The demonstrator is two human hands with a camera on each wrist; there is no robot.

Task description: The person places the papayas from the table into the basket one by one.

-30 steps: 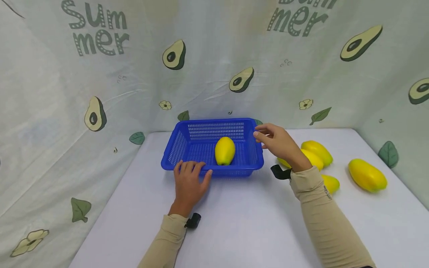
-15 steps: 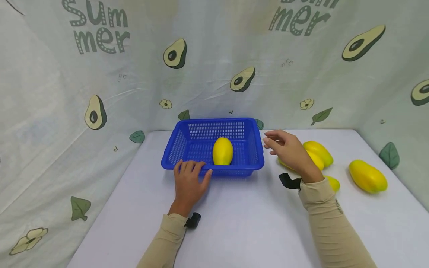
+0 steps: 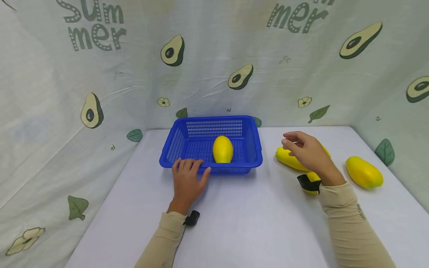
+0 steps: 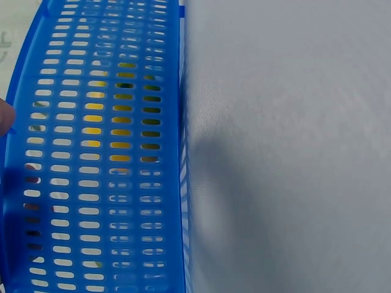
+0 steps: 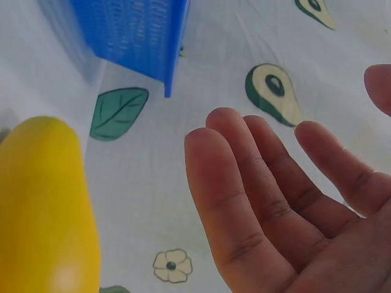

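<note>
An avocado cloth (image 3: 201, 80) hangs behind the white table (image 3: 241, 223), and a lone fruit (image 3: 364, 172) sits far right. The left hand (image 3: 188, 182) grips the near edge of the blue basket (image 3: 231, 170), with one fruit (image 3: 222, 149) in it. The right hand (image 3: 310, 154) and its black camera (image 3: 305, 182) hide parts of the loose fruits (image 3: 313, 175). The leftmost fruit (image 3: 287, 158) lies on the table, long from left to right, slanting, its tip toward the basket. It is near the right hand, whose thumb and fingers are apart, holding nothing

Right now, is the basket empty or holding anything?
Not empty: one yellow fruit lies inside the basket in the head view, and yellow shows through its slots in the left wrist view.
</note>
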